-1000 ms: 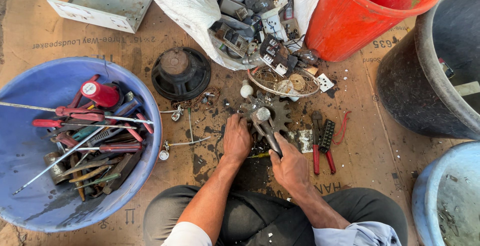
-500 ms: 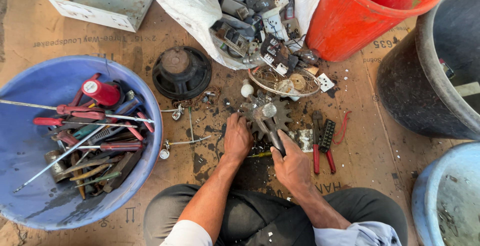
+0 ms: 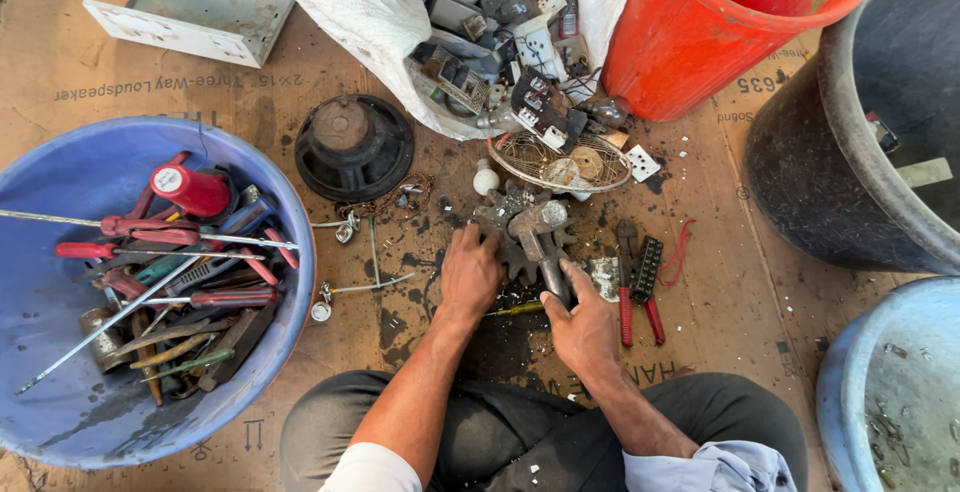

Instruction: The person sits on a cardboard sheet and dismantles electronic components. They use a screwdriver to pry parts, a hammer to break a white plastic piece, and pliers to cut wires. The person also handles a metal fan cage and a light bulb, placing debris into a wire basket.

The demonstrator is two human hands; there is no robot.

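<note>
— Why is the left hand (image 3: 470,270) pressed flat on the toothed metal part (image 3: 510,237)?

— To pin it to the cardboard; the fingers lie narrow over its left edge. The right hand (image 3: 585,324) is closed round the hammer (image 3: 540,242), whose head rests on the part.

— And the red-handled pliers (image 3: 630,287)?

— Lying just right of that part; the blue tub of tools (image 3: 290,252) sits well to its left.

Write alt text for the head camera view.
A seated person's left hand steadies a toothed metal part on the cardboard floor while the right hand grips a hammer over it. A blue tub of tools sits left, a red bucket beyond.
</note>
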